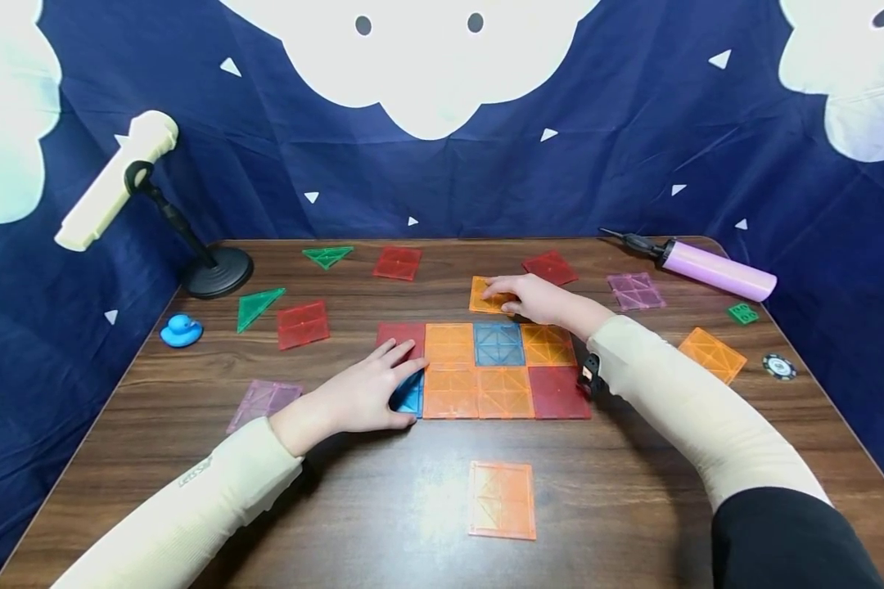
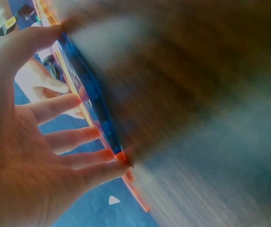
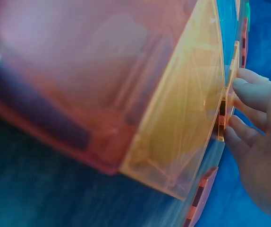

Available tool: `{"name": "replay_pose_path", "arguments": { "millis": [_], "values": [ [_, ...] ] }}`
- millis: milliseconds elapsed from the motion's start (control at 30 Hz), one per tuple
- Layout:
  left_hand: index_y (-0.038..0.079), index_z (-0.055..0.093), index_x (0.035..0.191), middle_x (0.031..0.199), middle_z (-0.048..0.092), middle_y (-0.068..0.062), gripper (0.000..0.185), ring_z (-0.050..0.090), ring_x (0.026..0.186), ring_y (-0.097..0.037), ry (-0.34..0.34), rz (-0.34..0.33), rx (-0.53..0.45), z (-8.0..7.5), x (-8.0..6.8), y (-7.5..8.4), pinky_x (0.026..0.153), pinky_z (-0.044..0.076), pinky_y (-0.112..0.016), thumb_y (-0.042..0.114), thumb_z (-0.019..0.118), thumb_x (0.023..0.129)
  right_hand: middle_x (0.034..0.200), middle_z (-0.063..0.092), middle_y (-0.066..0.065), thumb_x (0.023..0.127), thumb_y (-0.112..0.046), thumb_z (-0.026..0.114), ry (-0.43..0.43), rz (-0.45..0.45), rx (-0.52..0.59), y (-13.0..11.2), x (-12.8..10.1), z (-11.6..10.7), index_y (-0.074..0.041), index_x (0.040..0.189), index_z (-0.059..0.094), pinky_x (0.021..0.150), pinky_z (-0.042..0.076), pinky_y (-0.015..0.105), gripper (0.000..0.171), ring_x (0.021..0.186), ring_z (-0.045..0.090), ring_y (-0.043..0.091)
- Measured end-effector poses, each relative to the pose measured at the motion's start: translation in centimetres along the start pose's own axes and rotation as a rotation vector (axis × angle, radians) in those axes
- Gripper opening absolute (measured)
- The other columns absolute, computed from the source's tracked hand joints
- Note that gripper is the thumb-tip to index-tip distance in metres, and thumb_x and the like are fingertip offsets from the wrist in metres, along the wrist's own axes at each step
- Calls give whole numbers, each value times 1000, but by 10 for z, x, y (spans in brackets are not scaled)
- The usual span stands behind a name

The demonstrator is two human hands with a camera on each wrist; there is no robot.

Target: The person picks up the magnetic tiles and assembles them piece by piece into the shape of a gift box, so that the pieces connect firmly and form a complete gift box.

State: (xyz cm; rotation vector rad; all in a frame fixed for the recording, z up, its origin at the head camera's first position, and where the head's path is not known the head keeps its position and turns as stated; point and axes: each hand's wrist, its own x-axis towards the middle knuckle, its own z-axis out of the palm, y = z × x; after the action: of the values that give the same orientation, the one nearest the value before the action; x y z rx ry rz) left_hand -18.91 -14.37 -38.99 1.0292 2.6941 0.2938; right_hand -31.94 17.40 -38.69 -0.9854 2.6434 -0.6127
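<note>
A flat block of square magnetic tiles lies mid-table, in two rows. My left hand [image 1: 368, 388] rests spread over its left end, fingertips on the red tile [image 1: 401, 331] and thumb by the lower blue tile [image 1: 410, 397]. Behind the block my right hand [image 1: 538, 298] grips a loose orange tile [image 1: 480, 296] with curled fingers; the tile's right part is hidden. In the right wrist view, thumb and fingertips are at that orange tile [image 3: 227, 106]. Other block tiles are the orange tile [image 1: 449, 343], the upper blue tile [image 1: 498, 344] and the right-end red tile [image 1: 560, 393].
In front lies an orange tile [image 1: 502, 501]. Around the block are several red, purple and green tiles, a blue rubber duck [image 1: 181, 330], a stand [image 1: 217, 272] with a cream tube, a purple hand pump [image 1: 718, 268], a green brick [image 1: 742, 313] and a poker chip [image 1: 779, 366].
</note>
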Motion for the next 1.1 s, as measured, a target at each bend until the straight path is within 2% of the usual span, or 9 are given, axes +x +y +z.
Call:
{"name": "replay_pose_path", "arguments": {
  "millis": [400,633,800,967,1100],
  "values": [
    [5,45,152,160,30,-28,83,26,146,-52,1,7,5,0,0,-1,115,30,-58,42,78,87,152,48,19,97,12,58,5,-124,-14,-6,-9,5,-6,133,66,108,42,51,41,137,47,39],
    [4,46,152,160,30,-28,82,26,146,-51,4,9,12,-1,0,-1,115,29,-58,43,78,87,152,48,18,98,11,57,9,-118,4,-5,-12,5,-6,133,66,109,41,51,40,138,46,38],
    [5,46,152,159,31,-28,83,26,146,-50,2,8,13,-2,0,-2,115,29,-58,43,79,87,156,42,18,100,6,56,-18,-108,33,-4,-15,5,-5,137,62,114,35,51,40,144,38,37],
    [6,48,152,159,32,-26,79,27,145,-51,-17,21,-49,-8,0,-7,113,30,-61,43,78,89,159,36,23,100,-3,63,-55,-110,6,-7,-26,7,-4,144,56,116,28,55,45,148,29,39],
    [6,52,148,156,38,-23,68,32,143,-46,-49,56,-128,-19,3,-19,114,27,-63,41,73,93,158,34,27,97,-11,70,-60,-116,-5,-11,-46,12,-3,145,55,116,26,59,51,147,27,45]
  ]
}}
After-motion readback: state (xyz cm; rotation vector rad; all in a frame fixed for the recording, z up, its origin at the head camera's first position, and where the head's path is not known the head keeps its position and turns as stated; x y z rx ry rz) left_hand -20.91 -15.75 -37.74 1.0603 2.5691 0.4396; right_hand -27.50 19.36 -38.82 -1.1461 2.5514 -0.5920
